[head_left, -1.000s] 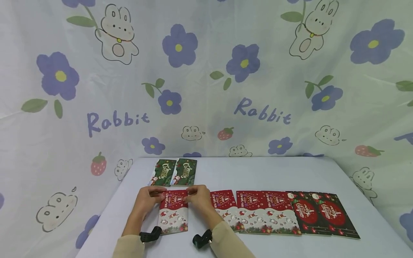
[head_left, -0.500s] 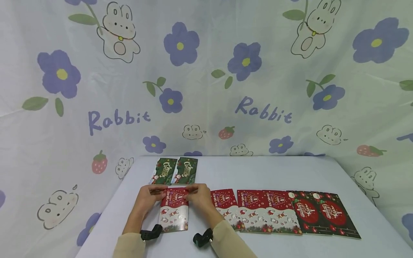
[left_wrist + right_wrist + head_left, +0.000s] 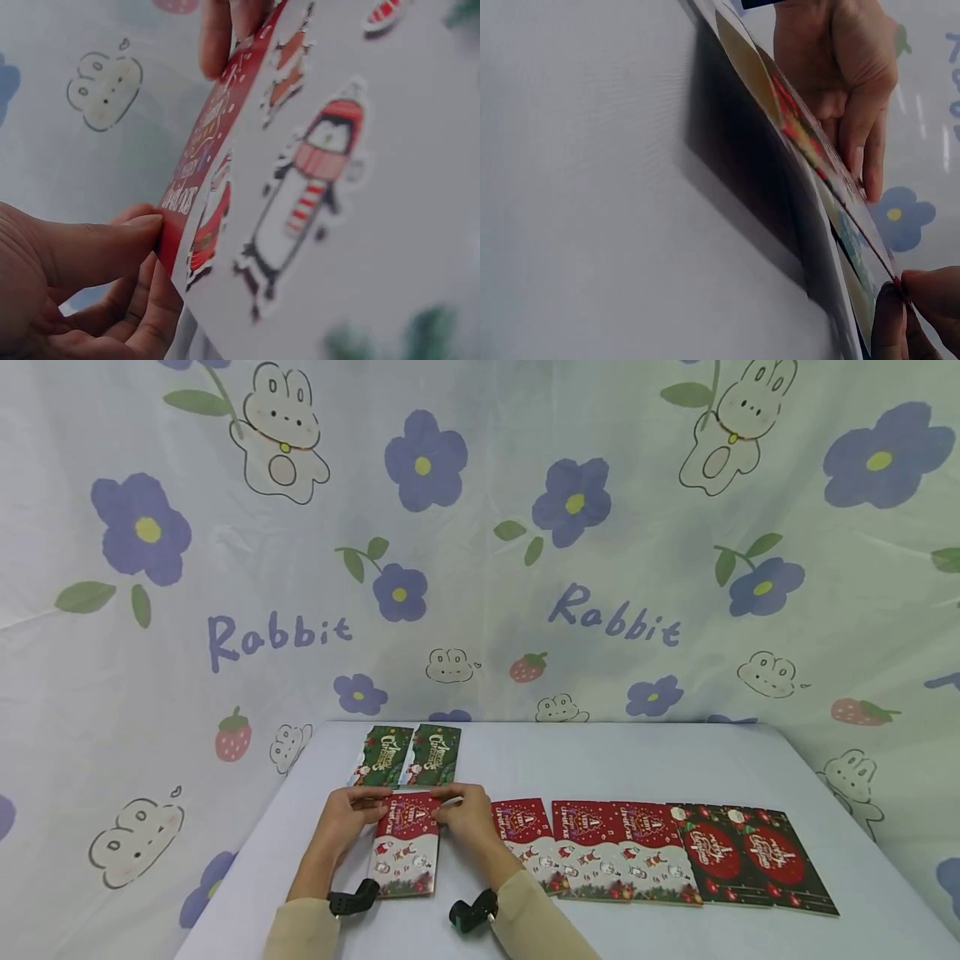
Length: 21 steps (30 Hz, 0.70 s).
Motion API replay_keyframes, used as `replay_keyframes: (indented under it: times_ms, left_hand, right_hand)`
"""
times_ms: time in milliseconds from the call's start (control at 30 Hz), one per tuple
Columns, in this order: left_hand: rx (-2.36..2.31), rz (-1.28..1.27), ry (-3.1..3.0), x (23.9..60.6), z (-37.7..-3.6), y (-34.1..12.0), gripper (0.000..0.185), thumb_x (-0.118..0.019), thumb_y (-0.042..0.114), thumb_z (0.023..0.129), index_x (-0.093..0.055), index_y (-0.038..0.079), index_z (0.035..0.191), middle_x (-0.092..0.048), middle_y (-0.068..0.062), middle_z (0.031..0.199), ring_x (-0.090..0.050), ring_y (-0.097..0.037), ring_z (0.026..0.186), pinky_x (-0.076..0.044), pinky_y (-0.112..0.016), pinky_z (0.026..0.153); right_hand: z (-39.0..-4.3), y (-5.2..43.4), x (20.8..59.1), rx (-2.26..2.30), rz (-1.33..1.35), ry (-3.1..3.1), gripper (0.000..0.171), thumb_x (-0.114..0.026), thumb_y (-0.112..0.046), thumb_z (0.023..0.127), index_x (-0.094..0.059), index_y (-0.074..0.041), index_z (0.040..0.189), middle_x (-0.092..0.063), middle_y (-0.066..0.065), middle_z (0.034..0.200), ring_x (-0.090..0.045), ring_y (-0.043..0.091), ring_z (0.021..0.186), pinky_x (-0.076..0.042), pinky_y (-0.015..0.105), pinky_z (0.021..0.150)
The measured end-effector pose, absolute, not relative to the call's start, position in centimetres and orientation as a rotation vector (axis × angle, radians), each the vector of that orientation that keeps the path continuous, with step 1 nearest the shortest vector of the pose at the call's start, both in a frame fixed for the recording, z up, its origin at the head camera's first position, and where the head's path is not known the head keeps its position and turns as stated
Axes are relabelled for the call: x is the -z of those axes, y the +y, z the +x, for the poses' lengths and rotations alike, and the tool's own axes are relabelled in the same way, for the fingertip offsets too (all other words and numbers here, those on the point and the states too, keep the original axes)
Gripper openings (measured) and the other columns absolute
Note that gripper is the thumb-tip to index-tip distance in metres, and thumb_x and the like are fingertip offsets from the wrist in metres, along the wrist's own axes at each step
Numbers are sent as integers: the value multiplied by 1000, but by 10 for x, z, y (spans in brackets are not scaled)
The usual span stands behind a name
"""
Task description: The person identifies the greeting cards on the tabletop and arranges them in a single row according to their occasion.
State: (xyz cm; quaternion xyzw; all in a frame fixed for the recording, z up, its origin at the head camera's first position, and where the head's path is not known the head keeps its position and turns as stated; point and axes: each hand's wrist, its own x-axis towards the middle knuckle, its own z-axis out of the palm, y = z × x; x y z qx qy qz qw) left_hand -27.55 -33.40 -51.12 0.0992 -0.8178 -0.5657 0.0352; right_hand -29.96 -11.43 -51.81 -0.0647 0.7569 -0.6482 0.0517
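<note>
Both hands on one red-and-white card (image 3: 406, 847) at the near left of the table (image 3: 525, 760). Left hand (image 3: 347, 817) pinches its far left corner: thumb on the printed face, fingers curled beneath, plain in the left wrist view (image 3: 161, 225). Right hand (image 3: 467, 814) pinches the far right corner, fingertips closed on the card's edge (image 3: 900, 289).

Card's far end lifted off the table; near end looks to rest on it, though the head view is too small to be sure. Right wrist view shows the card tilted with a dark shadow under it, and the edge seems layered, possibly a folded card or sleeve; cannot tell which.

Around it:
- Two green cards (image 3: 408, 756) side by side, just beyond the held card, lying flat.
- Row of red cards (image 3: 592, 852) to the right, edges touching or overlapping; nearest one sits just beside the right hand.
- Two dark cards (image 3: 750, 860) with red ovals at the row's right end.

Risks, as judged:
- Grip is corners only. An uneven pull from either hand could bend or crease the card.
- Right wrist sits close to the first red card in the row; a sideways shift could nudge it and skew the row.
- Pushing the card forward could bump the green pair out of line.
</note>
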Motion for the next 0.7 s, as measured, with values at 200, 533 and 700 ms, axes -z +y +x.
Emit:
replay_keyframes:
  times_ms: [200, 533, 700]
  left_hand:
    - [1808, 299, -2459, 513, -276, -334, 29, -70, -9, 95, -73, -6, 123, -63, -21, 129, -63, -19, 101, -56, -21, 78]
    - [1918, 218, -2425, 511, -276, -332, 38, -71, -3, 97, -65, -5, 135, -65, -22, 131, -67, -21, 108, -58, -25, 86]
    - [1958, 150, -2420, 510, -276, -331, 41, -71, -5, 96, -63, -6, 136, -63, -25, 133, -67, -22, 110, -59, -27, 86]
  right_hand:
    - [-301, -113, 518, 1999, -176, 2258, 28, -80, 7, 83, -83, -9, 106, -72, 3, 108, -67, 14, 82, -57, 29, 66]
    - [-306, -104, 517, 2124, -155, 2154, 29, -75, 11, 84, -81, -3, 109, -71, 8, 103, -70, 15, 79, -58, 30, 66]
    - [-308, -98, 514, 2147, -146, 2163, 29, -75, 10, 83, -80, -1, 108, -72, 10, 105, -70, 17, 80, -56, 29, 64]
